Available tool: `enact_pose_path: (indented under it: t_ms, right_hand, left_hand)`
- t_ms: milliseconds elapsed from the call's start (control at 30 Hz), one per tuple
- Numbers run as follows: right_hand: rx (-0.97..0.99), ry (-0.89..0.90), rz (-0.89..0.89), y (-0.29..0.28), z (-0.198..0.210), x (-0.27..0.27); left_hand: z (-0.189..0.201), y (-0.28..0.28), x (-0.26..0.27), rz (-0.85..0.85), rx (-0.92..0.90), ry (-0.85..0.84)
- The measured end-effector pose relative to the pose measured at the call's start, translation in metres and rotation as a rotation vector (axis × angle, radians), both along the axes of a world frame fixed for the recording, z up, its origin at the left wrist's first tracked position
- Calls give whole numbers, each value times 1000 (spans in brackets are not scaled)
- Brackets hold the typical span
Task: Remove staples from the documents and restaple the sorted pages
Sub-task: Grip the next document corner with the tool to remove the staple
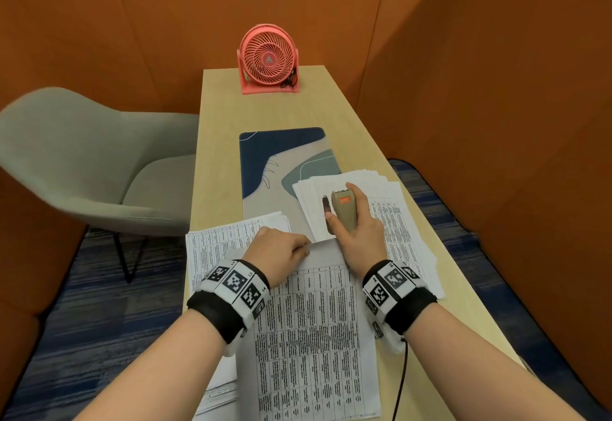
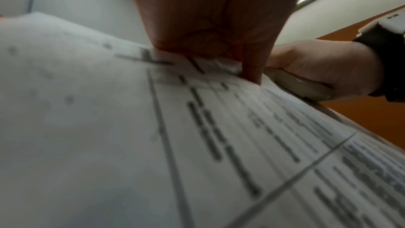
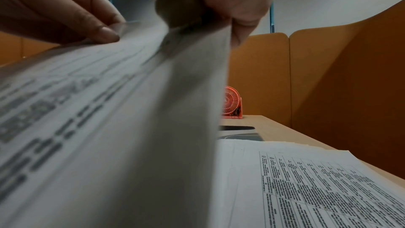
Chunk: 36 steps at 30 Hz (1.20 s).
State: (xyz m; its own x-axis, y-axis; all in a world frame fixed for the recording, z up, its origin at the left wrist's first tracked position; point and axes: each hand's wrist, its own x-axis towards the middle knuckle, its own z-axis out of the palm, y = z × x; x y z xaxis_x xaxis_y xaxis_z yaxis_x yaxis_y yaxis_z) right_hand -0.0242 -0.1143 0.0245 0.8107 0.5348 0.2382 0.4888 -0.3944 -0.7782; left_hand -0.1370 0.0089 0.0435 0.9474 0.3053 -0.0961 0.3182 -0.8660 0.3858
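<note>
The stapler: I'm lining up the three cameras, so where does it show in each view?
Head: the beige stapler sits right of centre, gripped by the right hand at the held document's top edge.
Left wrist: stapler at mid right, under the right hand.
Right wrist: only a dark blurred shape top centre, probably it.
Shared landmark: the held document.

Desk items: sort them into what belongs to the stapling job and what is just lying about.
In use:
- stapler, gripped by the right hand
- printed document, its top edge pinched by the left hand
- loose paper piles on either side of it

Lying about:
- pink fan at the far end
- desk mat
- grey chair beside the desk
</note>
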Motion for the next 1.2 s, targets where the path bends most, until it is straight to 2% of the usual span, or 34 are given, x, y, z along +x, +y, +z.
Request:
enact_pose_path:
  t_ms: [267,367,433,533,567,633,700,767,833,900,967,1067,1200]
  right_hand:
    - [198,-75,-101,-4,22,-4]
    - [196,-21,-99,-7,28,-5]
    - [129,79,2,-8,21,-8]
    - [41,453,268,-10,6,-19]
    - [-22,517,310,-10,0,-22]
    - [-110,540,310,-8,-13,-26]
    - [-95,580,261,-2,-21,-29]
    - [-72,623,217,8,-25,-29]
    - [-49,685,181,19,-28,-30]
    - [-43,753,150,30,-31,-31]
    - [-70,788,122,41,-40,-30]
    - [-170,824,131,54,-57,-32]
    - [-328,802,146,66,-71,-39]
  left_hand:
    - [-6,17,-9,111,-34,8]
    - [-7,27,-14,184,9,21]
    - [-4,32,-15,229,-3,8]
    - [4,43,-15,286,-81,-61]
    - [6,47,-16,306,-103,-103]
    - [9,55,-17,351,-104,-178]
    - [4,62,-20,441,-28,-225]
    - [-7,67,-24,616,15,-318]
    - [-23,71,-31,852,-120,-370]
    - [-45,74,-43,1033,-367,-309]
    - [-69,75,-57,1117,-522,-131]
    - [-100,73,-74,1148,-628,82]
    - [-120,71,-82,1148,-679,158]
